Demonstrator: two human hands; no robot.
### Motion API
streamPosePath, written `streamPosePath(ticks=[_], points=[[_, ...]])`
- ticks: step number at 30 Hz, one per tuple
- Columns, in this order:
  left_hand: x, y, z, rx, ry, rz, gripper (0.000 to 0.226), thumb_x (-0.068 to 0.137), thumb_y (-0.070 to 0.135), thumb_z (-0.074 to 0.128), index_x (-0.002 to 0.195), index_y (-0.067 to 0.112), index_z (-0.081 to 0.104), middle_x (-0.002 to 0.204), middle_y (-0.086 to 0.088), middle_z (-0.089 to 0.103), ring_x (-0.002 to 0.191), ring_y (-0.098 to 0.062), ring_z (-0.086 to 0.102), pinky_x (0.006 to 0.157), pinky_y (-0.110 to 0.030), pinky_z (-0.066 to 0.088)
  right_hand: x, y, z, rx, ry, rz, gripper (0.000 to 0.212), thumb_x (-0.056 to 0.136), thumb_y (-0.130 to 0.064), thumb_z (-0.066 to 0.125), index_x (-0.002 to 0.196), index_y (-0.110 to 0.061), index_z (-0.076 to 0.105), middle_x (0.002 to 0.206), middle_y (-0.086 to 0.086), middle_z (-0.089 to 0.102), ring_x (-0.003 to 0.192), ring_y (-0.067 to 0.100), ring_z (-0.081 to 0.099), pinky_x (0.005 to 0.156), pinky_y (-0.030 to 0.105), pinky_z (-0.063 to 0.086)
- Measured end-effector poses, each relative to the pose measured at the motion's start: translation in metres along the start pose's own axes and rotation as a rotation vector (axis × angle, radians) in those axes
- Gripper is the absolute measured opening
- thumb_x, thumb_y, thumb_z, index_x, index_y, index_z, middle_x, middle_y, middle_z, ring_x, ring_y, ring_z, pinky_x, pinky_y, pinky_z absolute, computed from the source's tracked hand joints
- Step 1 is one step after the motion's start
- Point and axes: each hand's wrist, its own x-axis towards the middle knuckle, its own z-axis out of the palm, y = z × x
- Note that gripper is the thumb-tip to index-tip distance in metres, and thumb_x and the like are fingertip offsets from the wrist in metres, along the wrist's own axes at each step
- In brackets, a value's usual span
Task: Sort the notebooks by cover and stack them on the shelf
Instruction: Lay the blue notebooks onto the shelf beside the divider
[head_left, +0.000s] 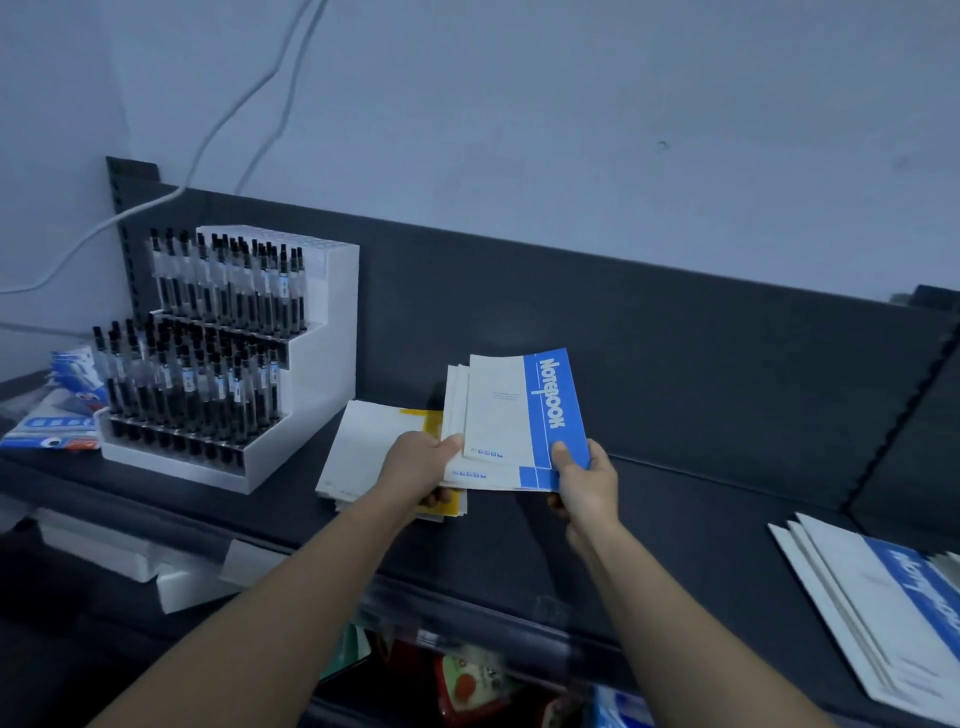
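Notebooks (511, 415): small fanned bunch with blue-and-white covers, "Notebook" printed down the blue band, held in both my hands just above the dark shelf (675, 499), roughly mid-frame. Left hand (421, 465) closed on the bunch's lower left edge, thumb on top, fingers curled under. Right hand (584, 480) closed on the top notebook's lower right corner, thumb pressed on the blue band, fingers under. Top copy sits skewed over at least two more, their edges showing at left and bottom

Under and left of the bunch: flat pile of yellow-cover notebooks (358, 452) on the shelf, top one showing a mostly white face, yellow strip peeking out at the far edge and by my left fingers. My left hand overlaps this pile; can't tell if it touches

Far right of shelf, well apart from my hands: second pile of blue-cover notebooks (862, 608), fanned, partly cut off by the frame edge

Left end of shelf: white tiered pen display (311, 374) full of upright black-capped pens (208, 353), just beside the yellow pile. Blue-and-white packets (57, 410) further left. White cables (234, 114) run down the wall behind. Lower shelf below holds colourful packaged goods (467, 686), too blurred to identify
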Motion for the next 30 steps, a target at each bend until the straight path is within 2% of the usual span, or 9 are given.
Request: streamPosePath(ticks=[2,5,10,15,19,24,26,28,30], points=[[-0.004,0.004,0.016,-0.026,-0.032,0.029,0.038,0.097,0.032,0.052,0.068,0.007,0.054,0.051,-0.006,0.058,0.029,-0.011,0.041,0.039,-0.020,0.030,0.000,-0.001,-0.017,0.009,0.040,-0.012,0.010,0.097,-0.019,0.054,0.107,-0.017,0.056,0.099,0.002,0.069,0.065,0.010,0.059,0.042,0.015,0.040],[-0.012,0.012,0.041,-0.044,-0.075,0.049,0.038,0.097,0.036,0.052,0.079,0.003,0.058,0.050,-0.006,0.059,0.029,-0.010,0.039,0.036,-0.016,0.028,0.000,-0.004,-0.046,0.016,0.082,-0.036,0.010,0.097,-0.019,0.054,0.106,-0.017,0.057,0.101,0.004,0.070,0.066,0.012,0.060,0.042,0.016,0.041],[-0.028,0.028,0.086,0.013,-0.109,0.119,0.044,0.097,0.039,0.051,0.065,0.010,0.051,0.048,-0.005,0.057,0.028,-0.009,0.036,0.032,-0.016,0.024,0.001,-0.008,-0.099,-0.003,0.165,-0.077,0.006,0.096,-0.020,0.056,0.101,-0.020,0.058,0.103,0.005,0.070,0.080,0.020,0.066,0.058,0.028,0.048],[-0.053,0.042,0.145,0.026,-0.133,0.145,0.042,0.096,0.038,0.054,0.064,0.011,0.045,0.051,-0.007,0.058,0.031,-0.012,0.036,0.032,-0.016,0.025,-0.001,-0.013,-0.166,-0.071,0.213,-0.126,0.010,0.096,-0.021,0.055,0.106,-0.017,0.055,0.107,0.005,0.067,0.088,0.022,0.065,0.060,0.027,0.048],[-0.075,0.053,0.200,0.046,-0.121,0.176,0.044,0.094,0.038,0.057,0.063,0.012,0.040,0.052,-0.008,0.057,0.033,-0.014,0.036,0.036,-0.018,0.027,-0.005,-0.018,-0.226,-0.127,0.231,-0.132,0.007,0.097,-0.023,0.054,0.103,-0.021,0.053,0.107,0.002,0.066,0.092,0.021,0.066,0.073,0.037,0.054],[-0.106,0.059,0.269,0.139,-0.079,0.208,0.047,0.091,0.040,0.060,0.060,0.015,0.035,0.057,-0.004,0.047,0.044,-0.017,0.040,0.050,-0.026,0.034,-0.014,-0.026,-0.301,-0.266,0.246,-0.153,0.006,0.097,-0.025,0.049,0.098,-0.019,0.051,0.092,0.001,0.064,0.068,0.018,0.058,0.050,0.028,0.045],[-0.120,0.062,0.292,0.218,-0.062,0.221,0.048,0.091,0.042,0.059,0.060,0.015,0.035,0.057,0.000,0.044,0.049,-0.015,0.039,0.051,-0.027,0.033,-0.017,-0.026,-0.325,-0.333,0.253,-0.141,0.006,0.097,-0.024,0.047,0.093,-0.021,0.050,0.090,0.002,0.063,0.067,0.020,0.058,0.057,0.037,0.053],[-0.132,0.063,0.311,0.295,-0.052,0.236,0.046,0.092,0.042,0.058,0.062,0.015,0.037,0.059,0.001,0.045,0.054,-0.014,0.041,0.053,-0.028,0.034,-0.019,-0.024,-0.347,-0.411,0.266,-0.135,0.010,0.097,-0.024,0.046,0.088,-0.025,0.049,0.092,0.002,0.064,0.078,0.025,0.064,0.074,0.047,0.056],[-0.141,0.063,0.328,0.364,-0.054,0.251,0.043,0.093,0.043,0.056,0.066,0.014,0.041,0.064,0.000,0.048,0.059,-0.015,0.043,0.056,-0.029,0.035,-0.021,-0.022,-0.366,-0.485,0.255,-0.128,0.007,0.097,-0.023,0.045,0.097,-0.021,0.052,0.099,0.003,0.066,0.087,0.027,0.065,0.080,0.048,0.054]])
